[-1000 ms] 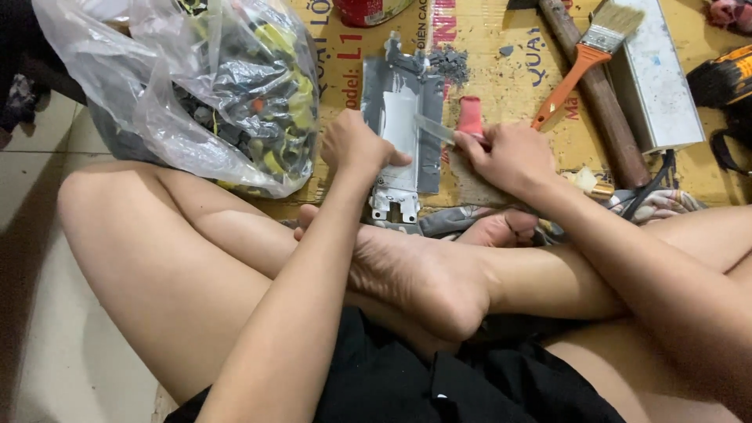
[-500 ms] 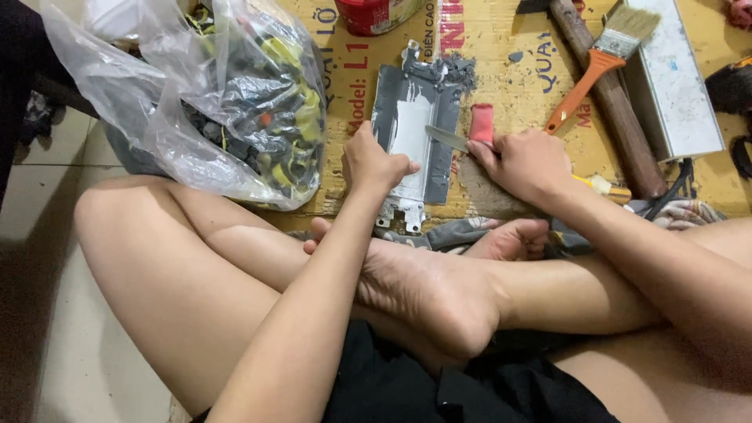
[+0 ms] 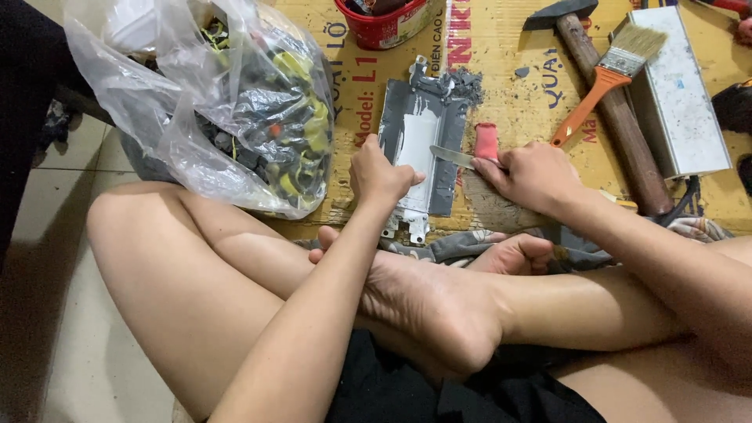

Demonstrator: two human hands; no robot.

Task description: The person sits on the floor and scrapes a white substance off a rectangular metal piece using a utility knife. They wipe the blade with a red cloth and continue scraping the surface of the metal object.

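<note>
A grey metal plate (image 3: 413, 125) with a white patch lies on the yellow cardboard (image 3: 509, 47) in front of my crossed legs. My left hand (image 3: 380, 174) presses down on the plate's left edge and holds it still. My right hand (image 3: 533, 174) grips a knife with a red handle (image 3: 486, 141); its blade (image 3: 452, 157) lies flat across the plate's right side. Grey scraped residue is piled at the plate's top right corner (image 3: 467, 82).
A clear plastic bag (image 3: 227, 110) full of dark and yellow scrap sits at the left. A red tub (image 3: 388, 23) stands at the top. A hammer (image 3: 611, 102), an orange-handled brush (image 3: 603, 78) and a silver metal box (image 3: 677, 94) lie at the right.
The view has shifted so that everything sits lower in the picture. My right hand with the knife has moved slightly along the plate; my left hand keeps its hold.
</note>
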